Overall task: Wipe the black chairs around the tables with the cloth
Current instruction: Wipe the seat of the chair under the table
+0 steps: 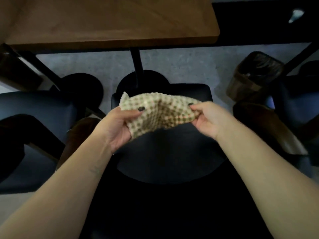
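Item: cloth (pixel 160 114), checked, soft, light, limp, sagging between holds. Left hand (pixel 119 128) and right hand (pixel 208 118) each keep a pinching grip on opposite edges, above black chair (pixel 172 157).

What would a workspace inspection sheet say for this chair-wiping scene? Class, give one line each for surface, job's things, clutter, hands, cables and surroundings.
Surface: black chair seat directly below the hands; cloth is not on it.
Job's things: checked cloth held up over the seat; second black chair at left.
Clutter: brown bin with a dark liner on the floor at right.
Hands: left hand and right hand each pinch an edge of the cloth.
Cables: nothing seen.
Surroundings: wooden table on a black pedestal ahead; grey speckled floor.
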`<state>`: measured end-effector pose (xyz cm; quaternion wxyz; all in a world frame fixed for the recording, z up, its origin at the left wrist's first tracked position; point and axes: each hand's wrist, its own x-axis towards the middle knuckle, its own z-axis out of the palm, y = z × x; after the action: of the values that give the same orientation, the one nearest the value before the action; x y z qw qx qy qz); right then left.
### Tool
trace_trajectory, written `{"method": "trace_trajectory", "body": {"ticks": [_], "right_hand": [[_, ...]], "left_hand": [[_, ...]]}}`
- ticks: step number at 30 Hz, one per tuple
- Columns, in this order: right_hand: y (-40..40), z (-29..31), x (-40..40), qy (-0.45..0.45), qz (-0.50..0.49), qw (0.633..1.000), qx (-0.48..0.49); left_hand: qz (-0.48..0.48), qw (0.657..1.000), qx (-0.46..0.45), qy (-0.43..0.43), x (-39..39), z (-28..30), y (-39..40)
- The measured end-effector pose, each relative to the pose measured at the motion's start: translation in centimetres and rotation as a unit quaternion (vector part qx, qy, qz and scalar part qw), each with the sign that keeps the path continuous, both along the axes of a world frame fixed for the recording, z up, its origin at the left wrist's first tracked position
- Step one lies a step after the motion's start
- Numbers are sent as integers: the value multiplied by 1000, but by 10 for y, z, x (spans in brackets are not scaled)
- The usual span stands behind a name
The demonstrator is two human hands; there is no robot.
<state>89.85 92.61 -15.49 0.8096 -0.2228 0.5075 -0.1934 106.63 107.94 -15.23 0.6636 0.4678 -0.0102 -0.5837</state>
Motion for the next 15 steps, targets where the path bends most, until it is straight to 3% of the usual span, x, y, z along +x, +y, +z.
{"method": "trace_trajectory", "body": {"ticks": [3,6,10,15], "right_hand": [[11,-17,-1,85,48,995,26],[20,-30,-3,160,152,974,-44],[21,-29,-4,129,163,973,-99],[17,-15,-9,110,114,983,-94]], "left_hand": [[-3,993,68,-101,-1,-3,-1],[4,971,119,-206,1,-8,-1],[19,944,122,-305,6,-10,1],[32,939,150,-307,11,-6,5]]}}
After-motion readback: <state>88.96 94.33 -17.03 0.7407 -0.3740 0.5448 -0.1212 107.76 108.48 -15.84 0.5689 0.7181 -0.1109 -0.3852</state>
